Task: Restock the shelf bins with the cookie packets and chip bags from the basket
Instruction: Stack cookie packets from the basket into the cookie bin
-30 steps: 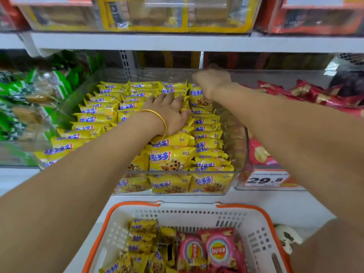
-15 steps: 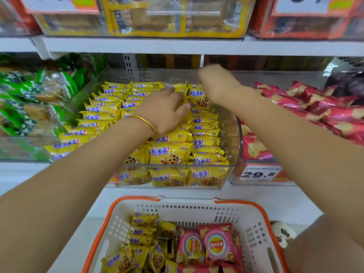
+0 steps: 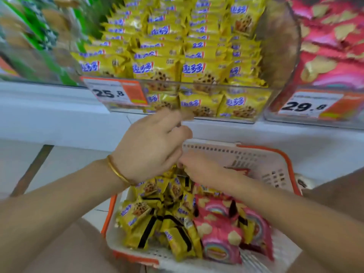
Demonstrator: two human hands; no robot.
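Green-packet bin (image 3: 39,36): on the shelf (image 3: 59,107), above and left of the basket (image 3: 275,164). Blurred, and not part of this job.
Left hand (image 3: 149,146): hovers over the basket's far-left corner with its fingers loosely bent and nothing seen in it. Judged ready to help gather packets.
Cookie packets (image 3: 157,213): a jumbled yellow heap filling the basket's left half. This stock is yet to be moved.
Cookie bin (image 3: 246,85): clear-walled, directly above the basket's far rim. Its packets stand in forward-facing rows, likely so the labels read, and it looks nearly full.
Right hand (image 3: 199,166): reaches down into the basket's far side, fingertips at the yellow heap. The left hand and the blur hide the grip, so I cannot tell whether it holds a packet.
Chip bags (image 3: 222,233): pink, lying flat in the basket's right half, touching the cookie heap.
Basket: white with an orange rim, just below the shelf edge. This placement is judged to keep each lift short.
Chip bin (image 3: 331,46): above and right of the basket, holding matching pink bags. Evidently where the chip bags go.
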